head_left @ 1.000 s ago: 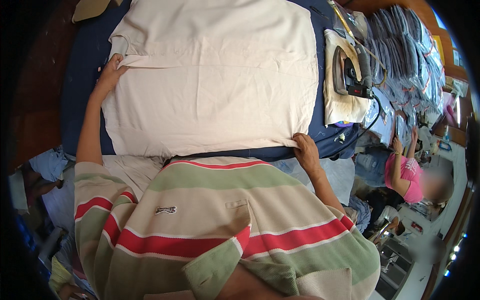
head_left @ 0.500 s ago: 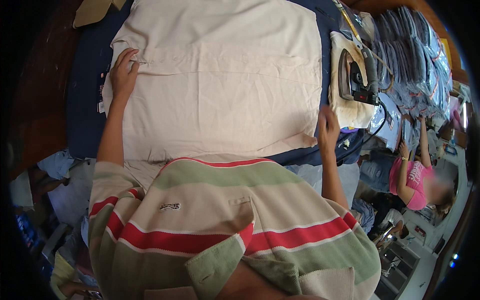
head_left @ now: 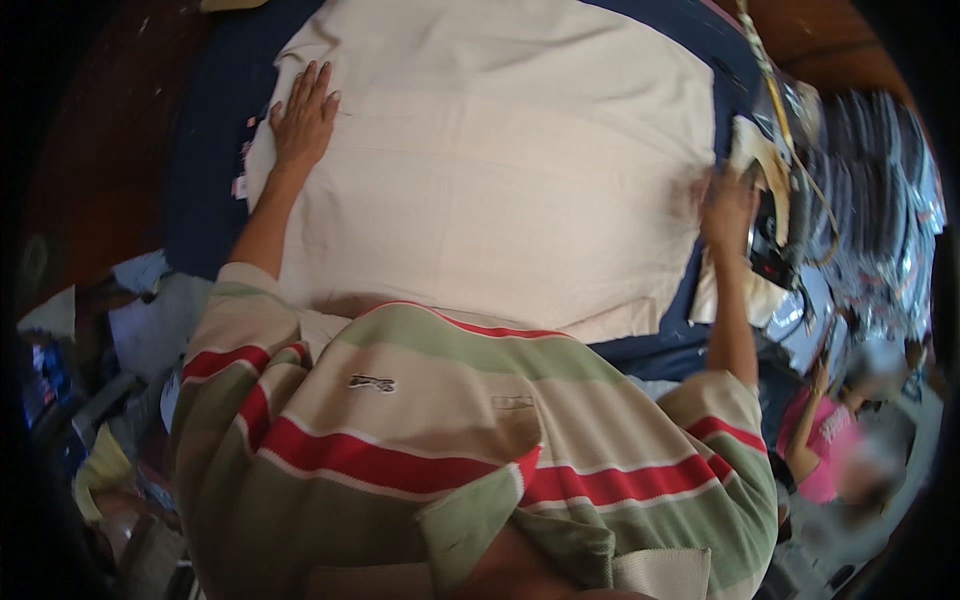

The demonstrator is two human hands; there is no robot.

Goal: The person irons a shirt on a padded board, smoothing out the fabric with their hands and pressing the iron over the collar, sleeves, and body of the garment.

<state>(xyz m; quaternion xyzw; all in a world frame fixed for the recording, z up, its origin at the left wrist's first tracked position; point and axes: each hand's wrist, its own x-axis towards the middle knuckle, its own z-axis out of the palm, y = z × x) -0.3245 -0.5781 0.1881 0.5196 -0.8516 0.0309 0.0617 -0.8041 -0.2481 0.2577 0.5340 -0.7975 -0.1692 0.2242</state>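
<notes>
A beige garment (head_left: 480,210) lies spread over a dark blue table covering (head_left: 205,200). Flat on its left side rests my left hand (head_left: 305,118), fingers spread and holding nothing. Printed tags (head_left: 243,165) stick out past the cloth's left edge. My right hand (head_left: 728,208) is at the garment's right edge, its fingers smeared by motion, so their grip cannot be made out. Just right of that hand stands a clothes iron (head_left: 772,262), partly hidden by it, on a pale scorched cloth (head_left: 735,305).
Stacks of bagged dark folded clothes (head_left: 875,190) rise at the right. A yellowish cord (head_left: 775,95) hangs down near the iron. Another person in a pink shirt (head_left: 818,440) is at the lower right. A cardboard piece (head_left: 232,4) lies at the top left.
My right hand has moved up and forward from the near right corner to beside the iron. My left hand has flattened with its fingers spread. The garment's fold line looks smoother, and the view has shifted.
</notes>
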